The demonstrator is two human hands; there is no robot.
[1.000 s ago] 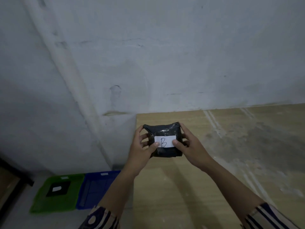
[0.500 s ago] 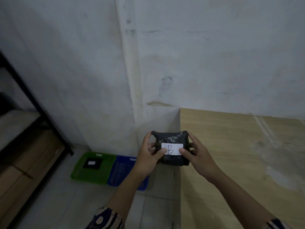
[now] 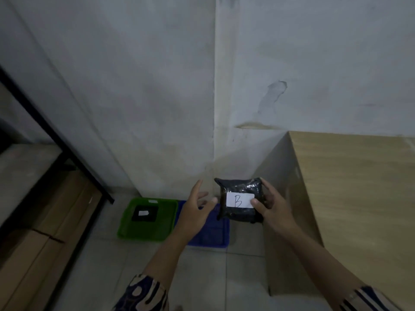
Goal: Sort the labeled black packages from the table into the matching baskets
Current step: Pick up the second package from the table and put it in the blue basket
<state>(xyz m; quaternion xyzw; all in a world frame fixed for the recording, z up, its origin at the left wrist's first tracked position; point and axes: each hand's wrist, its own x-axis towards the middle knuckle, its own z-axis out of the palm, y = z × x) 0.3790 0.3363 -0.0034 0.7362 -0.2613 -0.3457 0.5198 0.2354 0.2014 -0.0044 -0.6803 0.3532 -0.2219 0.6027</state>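
Right hand (image 3: 272, 207) grips the shiny black plastic-wrapped package labeled B (image 3: 240, 199) past the table's left edge, above the blue plastic basket (image 3: 211, 234); left hand (image 3: 195, 209) hangs open, probably freeing it to drop.

Two black packages (image 3: 240, 200) (image 3: 144, 213), two baskets (image 3: 128, 230) (image 3: 222, 239), two hands (image 3: 195, 212) (image 3: 275, 209).

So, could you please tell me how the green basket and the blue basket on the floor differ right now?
The green basket shows in full, while the blue basket is partly hidden behind the left hand. The green basket holds a black package with a white label; no package shows in the visible part of the blue basket. The green one sits left of the blue one. Both rest side by side on the tiled floor by the wall.
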